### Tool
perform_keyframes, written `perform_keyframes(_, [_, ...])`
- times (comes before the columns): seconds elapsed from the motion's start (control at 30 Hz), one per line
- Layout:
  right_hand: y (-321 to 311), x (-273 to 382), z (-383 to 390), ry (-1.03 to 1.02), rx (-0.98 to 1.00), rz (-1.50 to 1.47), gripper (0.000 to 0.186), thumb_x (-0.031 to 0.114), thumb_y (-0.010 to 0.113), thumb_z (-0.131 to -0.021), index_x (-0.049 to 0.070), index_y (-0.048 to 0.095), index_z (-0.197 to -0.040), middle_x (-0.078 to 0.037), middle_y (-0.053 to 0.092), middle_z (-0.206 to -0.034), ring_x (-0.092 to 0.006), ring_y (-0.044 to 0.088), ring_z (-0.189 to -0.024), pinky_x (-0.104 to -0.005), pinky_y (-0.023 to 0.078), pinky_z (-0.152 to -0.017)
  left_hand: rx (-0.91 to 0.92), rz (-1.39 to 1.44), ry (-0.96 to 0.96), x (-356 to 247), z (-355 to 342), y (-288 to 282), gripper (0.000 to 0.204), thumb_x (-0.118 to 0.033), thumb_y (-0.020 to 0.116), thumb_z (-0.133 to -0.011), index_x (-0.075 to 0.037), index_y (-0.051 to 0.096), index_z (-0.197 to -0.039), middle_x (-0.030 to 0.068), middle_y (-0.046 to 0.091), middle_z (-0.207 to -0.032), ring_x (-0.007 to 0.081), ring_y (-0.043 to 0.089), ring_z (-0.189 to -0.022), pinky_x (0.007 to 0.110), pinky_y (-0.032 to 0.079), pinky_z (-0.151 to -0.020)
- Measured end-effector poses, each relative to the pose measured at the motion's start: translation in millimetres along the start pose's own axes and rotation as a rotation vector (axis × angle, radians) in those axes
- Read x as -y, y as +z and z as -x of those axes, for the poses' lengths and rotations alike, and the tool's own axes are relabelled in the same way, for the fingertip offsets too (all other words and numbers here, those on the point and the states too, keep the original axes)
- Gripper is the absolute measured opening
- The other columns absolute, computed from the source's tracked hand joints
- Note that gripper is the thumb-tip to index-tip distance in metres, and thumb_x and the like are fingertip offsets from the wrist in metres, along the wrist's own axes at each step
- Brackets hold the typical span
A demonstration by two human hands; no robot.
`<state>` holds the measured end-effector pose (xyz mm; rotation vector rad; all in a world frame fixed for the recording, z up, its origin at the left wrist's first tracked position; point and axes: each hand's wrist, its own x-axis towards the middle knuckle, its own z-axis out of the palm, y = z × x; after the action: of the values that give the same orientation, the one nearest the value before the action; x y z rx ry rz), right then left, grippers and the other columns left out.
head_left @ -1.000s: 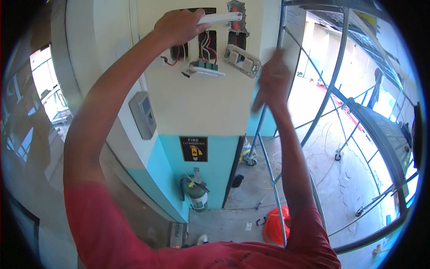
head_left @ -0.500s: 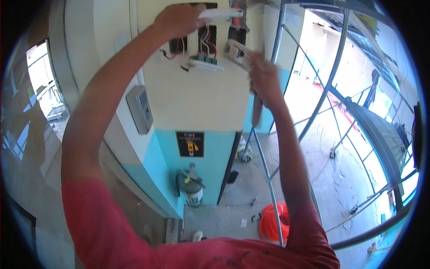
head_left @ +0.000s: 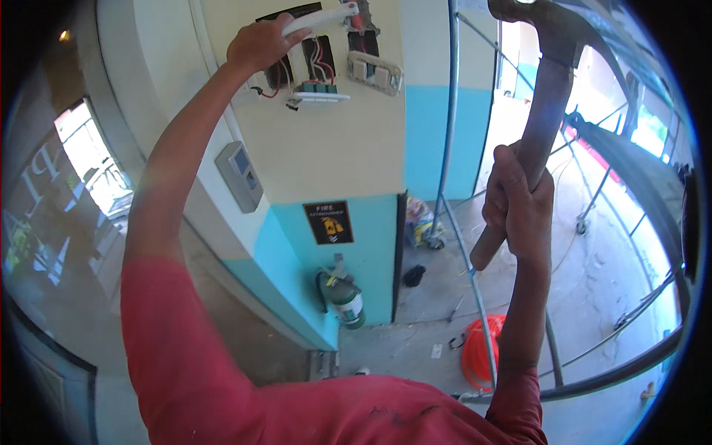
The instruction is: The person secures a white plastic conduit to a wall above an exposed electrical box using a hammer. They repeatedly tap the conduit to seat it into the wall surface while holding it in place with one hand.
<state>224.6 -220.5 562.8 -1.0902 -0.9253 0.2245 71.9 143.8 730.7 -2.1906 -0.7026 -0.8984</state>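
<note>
My left hand (head_left: 259, 46) is raised to the cream wall and closed around a long, slim white piece (head_left: 320, 19). Its far end lies over the rough cut-out with a red fitting (head_left: 359, 16) in it; I cannot tell what kind of piece it is. Out to the right, clear of the wall, my right hand (head_left: 521, 200) grips a claw hammer (head_left: 547, 104) by its handle, head up. Below the left hand is an open wall box (head_left: 319, 58) with red and white wires. A switch plate (head_left: 319, 96) hangs from it, and a tilted two-switch plate (head_left: 375, 73) hangs to its right.
A grey wall-mounted device (head_left: 239, 176) is at left. Lower down are a fire extinguisher sign (head_left: 328, 222) and a green extinguisher (head_left: 345, 300). Metal scaffold tubes (head_left: 449, 111) rise close by on the right. An orange coil (head_left: 480, 352) lies on the floor.
My right hand has swung the hammer away from the wall, up and to the right. The left hand stays at the cut-out with the white piece, now tilted more. The whole view has shifted.
</note>
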Motion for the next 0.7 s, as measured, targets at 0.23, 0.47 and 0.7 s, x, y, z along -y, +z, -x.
perform_keyframes(0.23, [-32.5,-7.1,44.5,0.042,-0.009,-0.03,0.036,0.037,0.063,-0.091,0.005,0.05,-0.082,0.002,0.044,-0.049,-0.0045,0.04,-0.036,-0.0207,0.034,-0.035,0.384,0.375,-0.133,-81.9,-77.0,-79.8,0.056,-0.051,0.048,-0.092,0.001,0.06,-0.107,0.0164,0.063,-0.08,0.0238,0.061,-0.066,0.038,0.049,-0.055])
perform_keyframes(0.47, [-67.5,8.6,86.0,0.12,-0.098,-0.013,0.023,0.021,0.058,-0.089,0.002,0.048,-0.097,0.002,0.043,-0.054,-0.0038,0.038,-0.038,-0.0205,0.031,-0.034,0.183,0.621,-0.024,-127.2,-83.0,-157.7,0.055,-0.042,0.05,-0.094,0.012,0.056,-0.108,0.0173,0.063,-0.079,0.0231,0.059,-0.061,0.037,0.049,-0.054])
perform_keyframes(0.7, [-63.7,6.2,85.5,0.05,-0.032,0.035,0.043,0.032,0.056,-0.092,-0.003,0.049,-0.118,0.001,0.047,-0.059,-0.0036,0.038,-0.04,-0.0203,0.03,-0.035,0.158,0.16,-0.109,-54.6,-47.5,-63.0,0.052,-0.051,0.046,-0.093,-0.008,0.06,-0.117,0.0134,0.066,-0.086,0.0225,0.063,-0.071,0.04,0.049,-0.061])
